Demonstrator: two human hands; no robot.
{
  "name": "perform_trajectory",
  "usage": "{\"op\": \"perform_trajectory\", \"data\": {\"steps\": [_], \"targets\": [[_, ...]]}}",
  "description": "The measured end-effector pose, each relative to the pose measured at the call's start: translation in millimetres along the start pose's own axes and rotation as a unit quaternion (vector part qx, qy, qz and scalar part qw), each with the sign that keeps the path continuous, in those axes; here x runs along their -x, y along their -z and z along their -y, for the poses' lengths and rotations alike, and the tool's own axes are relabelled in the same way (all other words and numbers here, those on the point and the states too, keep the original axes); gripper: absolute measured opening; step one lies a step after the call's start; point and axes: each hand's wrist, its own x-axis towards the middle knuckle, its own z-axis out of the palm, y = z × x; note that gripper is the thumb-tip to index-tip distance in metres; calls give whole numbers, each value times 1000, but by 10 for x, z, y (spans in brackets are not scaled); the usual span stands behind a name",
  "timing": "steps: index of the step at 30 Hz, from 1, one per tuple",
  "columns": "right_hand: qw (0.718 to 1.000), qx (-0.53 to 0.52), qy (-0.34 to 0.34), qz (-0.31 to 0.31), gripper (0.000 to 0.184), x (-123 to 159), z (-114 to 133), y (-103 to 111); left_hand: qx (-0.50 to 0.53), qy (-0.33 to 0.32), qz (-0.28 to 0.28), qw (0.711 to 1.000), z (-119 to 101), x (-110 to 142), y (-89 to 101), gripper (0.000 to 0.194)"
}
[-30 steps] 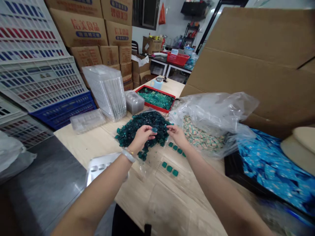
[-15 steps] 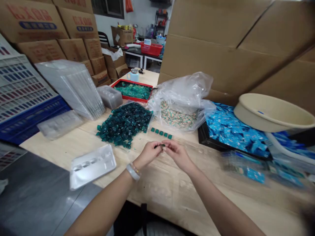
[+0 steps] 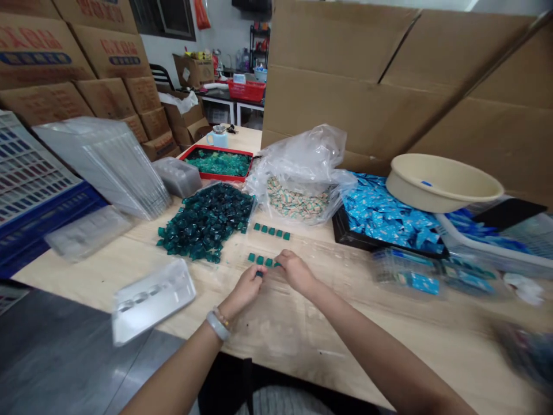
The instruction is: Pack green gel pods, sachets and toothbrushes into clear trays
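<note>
My left hand (image 3: 245, 288) pinches a dark green translucent piece (image 3: 259, 274) between thumb and fingertips. Beside it, my right hand (image 3: 297, 272) has its fingertips closed on another green piece (image 3: 277, 264), at the right end of a short row of green squares (image 3: 260, 260) on the table. Farther back lies a second row of green squares (image 3: 272, 231). To the left is a heap of glossy dark green pieces (image 3: 207, 222). A clear plastic tray with moulded hollows (image 3: 153, 300) lies left of my left hand.
Behind the rows sits a clear bag of small printed packets (image 3: 296, 199). A black tray of blue sachets (image 3: 389, 213), a cream basin (image 3: 444, 181) and clear boxes (image 3: 406, 274) stand right. Stacked plastic trays (image 3: 108, 164) and a red tray of green bits (image 3: 220, 163) are farther back.
My hands, together on a dark piece before, have moved apart. A second row of green squares now lies nearer me, with my right fingertips at its end. The camera view has shifted.
</note>
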Motion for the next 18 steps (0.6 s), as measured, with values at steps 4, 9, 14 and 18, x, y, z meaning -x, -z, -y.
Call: {"op": "perform_trajectory", "data": {"steps": [4,9,14,18], "targets": [[997,74,18,24,15,13,8,-143,6,-15,-3,1000,139,-38,-1,30],[993,116,16,15,18,146,-93,-219,49,21,-16,998,152,-126,-15,41],[993,116,31,-10,19,213,-81,-167,27,34,-44,998,37,-104,-54,38],[990,53,-22,-129,37,349,84,85,-5,16,-85,996,-139,-10,-82,39]]}}
